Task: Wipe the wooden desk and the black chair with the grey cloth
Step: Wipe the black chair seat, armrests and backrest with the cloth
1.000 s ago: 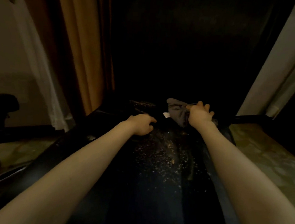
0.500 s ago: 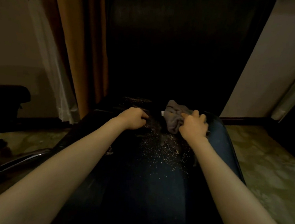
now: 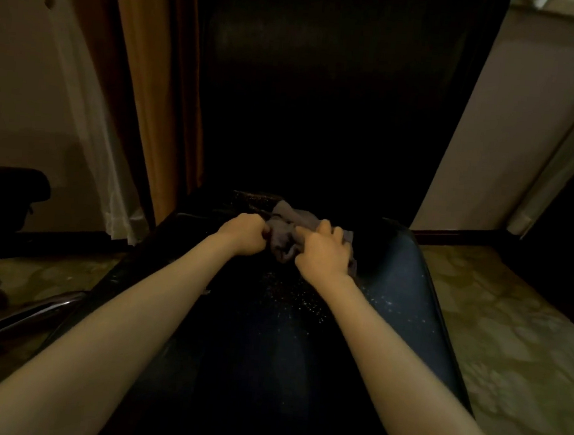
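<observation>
The black chair [image 3: 399,295] fills the middle of the view, its seat running from 6 o'clock up to the dark backrest at 12 o'clock. The grey cloth [image 3: 286,231] lies bunched on the seat at its 12 o'clock end, just in front of the backrest. The right hand [image 3: 324,254] sits on the cloth's 4 o'clock side with its fingers curled over the folds, gripping them. The left hand [image 3: 244,234] is balled into a fist hard against the cloth's 9 o'clock edge and seems to pinch a fold there (the dim light hides its fingertips). Both forearms reach up from the bottom corners. Pale specks [image 3: 306,301] dot the seat at 6 o'clock of the hands. An orange-brown curtain [image 3: 151,86] hangs at the chair's 10 o'clock, and a patterned floor [image 3: 516,338] shows at 3 o'clock
</observation>
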Demonstrator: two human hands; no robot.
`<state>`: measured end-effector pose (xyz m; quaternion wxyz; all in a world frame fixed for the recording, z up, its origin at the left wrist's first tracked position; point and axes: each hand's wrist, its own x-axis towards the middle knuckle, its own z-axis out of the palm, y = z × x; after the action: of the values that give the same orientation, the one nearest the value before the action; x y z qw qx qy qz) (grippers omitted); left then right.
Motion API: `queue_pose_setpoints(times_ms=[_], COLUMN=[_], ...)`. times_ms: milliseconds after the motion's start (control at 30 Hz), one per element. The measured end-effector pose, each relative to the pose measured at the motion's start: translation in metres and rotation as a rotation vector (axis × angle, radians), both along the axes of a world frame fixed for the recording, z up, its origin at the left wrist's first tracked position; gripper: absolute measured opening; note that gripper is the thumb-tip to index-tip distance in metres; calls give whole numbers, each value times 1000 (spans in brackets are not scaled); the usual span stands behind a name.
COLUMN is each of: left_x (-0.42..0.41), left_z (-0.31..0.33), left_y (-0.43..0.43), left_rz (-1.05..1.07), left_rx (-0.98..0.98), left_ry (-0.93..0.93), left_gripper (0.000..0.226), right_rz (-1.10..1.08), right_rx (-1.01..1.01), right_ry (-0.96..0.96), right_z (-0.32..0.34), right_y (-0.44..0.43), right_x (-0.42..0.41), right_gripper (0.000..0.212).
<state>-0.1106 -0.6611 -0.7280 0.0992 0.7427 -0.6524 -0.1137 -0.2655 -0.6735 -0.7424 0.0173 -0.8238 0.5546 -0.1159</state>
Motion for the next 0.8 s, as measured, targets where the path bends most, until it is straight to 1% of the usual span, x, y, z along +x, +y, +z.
queue_pose_setpoints(times_ms=[133, 233, 333, 433, 533, 600, 700, 800], left_x=[-10, -29, -40, -29, -13, -10, 4, 37], left_z=[0, -3, -6, -7, -7, -6, -1, 13], left_y=[-6, -11, -7, -1, 3, 5, 11, 23], left_rz=[7, -33, -65, -67, -32, -14, 40, 163], left_rx=[-141, -170, -218, -173, -161, -212, -218, -166], left_ry=[97, 114, 102, 147, 255, 254, 228, 196], left_gripper=[29, 28, 24, 26, 33, 38, 39, 37], right_rz=[-125, -208, -208, -219, -234, -203, -67, 21], right_rx=[22, 54, 52, 55, 77, 88, 60, 39], right_ry=[19, -18, -24, -28, -126, -164, -128, -43], right_z=[4, 3, 4, 6, 14, 17, 10, 5], right_y=[-16, -27, -29, -29, -25, -12, 14, 22], right_x=[-50, -85, -89, -88, -70, -41, 5, 28], right_gripper=[52, 48, 44, 44, 44, 46, 50, 59])
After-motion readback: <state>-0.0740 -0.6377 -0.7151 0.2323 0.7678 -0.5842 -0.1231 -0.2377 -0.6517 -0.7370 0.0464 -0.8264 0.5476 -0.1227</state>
